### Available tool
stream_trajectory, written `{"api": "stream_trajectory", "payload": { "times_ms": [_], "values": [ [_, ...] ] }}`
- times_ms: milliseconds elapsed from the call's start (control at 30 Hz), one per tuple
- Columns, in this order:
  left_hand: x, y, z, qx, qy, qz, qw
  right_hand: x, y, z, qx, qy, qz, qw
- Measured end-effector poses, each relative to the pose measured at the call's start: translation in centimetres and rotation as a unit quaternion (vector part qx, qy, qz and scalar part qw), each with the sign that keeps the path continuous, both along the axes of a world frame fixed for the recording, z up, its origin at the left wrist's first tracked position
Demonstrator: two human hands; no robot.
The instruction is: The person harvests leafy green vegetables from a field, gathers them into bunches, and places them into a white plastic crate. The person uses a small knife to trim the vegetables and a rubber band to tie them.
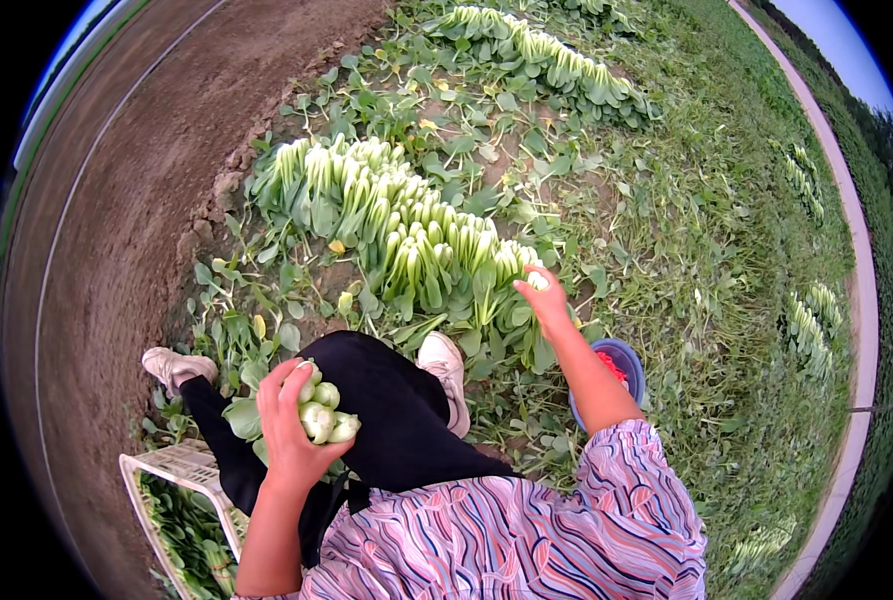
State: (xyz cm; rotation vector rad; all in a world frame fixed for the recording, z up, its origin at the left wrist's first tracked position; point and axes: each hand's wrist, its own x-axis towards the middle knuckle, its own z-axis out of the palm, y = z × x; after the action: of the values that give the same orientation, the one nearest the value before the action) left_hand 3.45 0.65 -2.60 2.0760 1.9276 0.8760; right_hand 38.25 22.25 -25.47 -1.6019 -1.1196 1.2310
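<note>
My left hand (290, 427) is closed around a bunch of bok choy (322, 409) above my lap. The pale, cut bases face right, and the green leaves hang out on the left. At the near right end of a long heap of bok choy (416, 217), my right hand (548, 298) grips a bok choy (538, 280) by its whitish base; its leaves are hard to tell from those of the heap. The heap's plants lie close together, pale stems up and leaves spread outward over the ground.
A white plastic crate (183, 469) with leafy greens inside stands by my left leg. Beside my right forearm is a blue bucket (636, 365) with red things in it. Another row of bok choy (544, 56) lies farther off. Bare soil (138, 172) borders the left; a pale path (863, 285) runs right.
</note>
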Motion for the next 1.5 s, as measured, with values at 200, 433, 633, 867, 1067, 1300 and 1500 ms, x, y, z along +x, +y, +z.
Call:
{"api": "stream_trajectory", "payload": {
  "times_ms": [200, 433, 633, 867, 1067, 1300, 1500],
  "values": [
    [0.3, 1.6, -0.3, 0.008, 0.000, -0.025, 1.000, 11.5, 3.4, -10.5, -0.132, -0.141, -0.286, 0.938],
    [0.4, 1.6, -0.1, 0.009, 0.019, -0.011, 1.000, 7.0, 3.4, -10.1, -0.220, -0.389, -0.137, 0.884],
    [0.3, 1.4, -0.4, 0.019, 0.009, -0.007, 1.000, 9.3, 0.9, -9.3, -0.177, -0.240, -0.131, 0.945],
    [0.3, 0.8, -0.4, 0.040, 0.001, -0.002, 0.999, 6.1, -1.2, 5.0, -0.022, 0.079, 0.066, 0.994],
    [0.0, 0.0, 0.4, 0.022, -0.020, 0.005, 1.000, -5.1, -3.8, 17.6, 0.098, 0.057, 0.323, 0.940],
    [-1.6, -2.1, -0.3, 0.026, -0.055, 0.028, 0.998, -15.8, -10.8, 19.6, 0.313, -0.084, 0.435, 0.840],
    [-2.7, -3.3, -0.6, 0.027, -0.077, 0.034, 0.996, -16.6, -11.2, 20.7, 0.398, -0.143, 0.466, 0.777]
  ]
}}
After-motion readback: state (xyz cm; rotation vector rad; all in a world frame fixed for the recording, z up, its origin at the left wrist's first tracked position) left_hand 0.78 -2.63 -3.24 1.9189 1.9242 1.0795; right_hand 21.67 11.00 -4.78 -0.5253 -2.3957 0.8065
